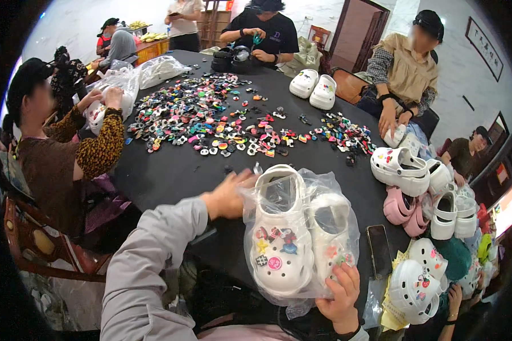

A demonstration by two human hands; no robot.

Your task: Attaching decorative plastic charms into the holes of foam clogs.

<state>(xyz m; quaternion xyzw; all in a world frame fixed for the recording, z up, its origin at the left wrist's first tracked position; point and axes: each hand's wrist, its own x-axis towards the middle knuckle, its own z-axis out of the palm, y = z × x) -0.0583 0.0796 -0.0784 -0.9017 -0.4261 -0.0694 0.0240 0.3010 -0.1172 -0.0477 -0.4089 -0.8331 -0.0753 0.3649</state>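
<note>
A pair of white foam clogs (281, 250) lies before me in a clear plastic bag (351, 213), toes toward me. The left clog carries several colourful charms on its toe; the right one shows a few near the fingers of my right hand (341, 292). That hand is closed around the right clog's toe through the plastic. My left hand (227, 196) is beside the heel end of the left clog, at the bag's edge. Its fingers are smeared by motion, so I cannot tell whether they grip the plastic.
A large heap of mixed shoe charms (210, 116) covers the table's middle, with a smaller pile (344, 133) to its right. White and pink clogs (401, 170) are stacked at the right, near a phone (379, 251). Several people work around the black table (159, 182).
</note>
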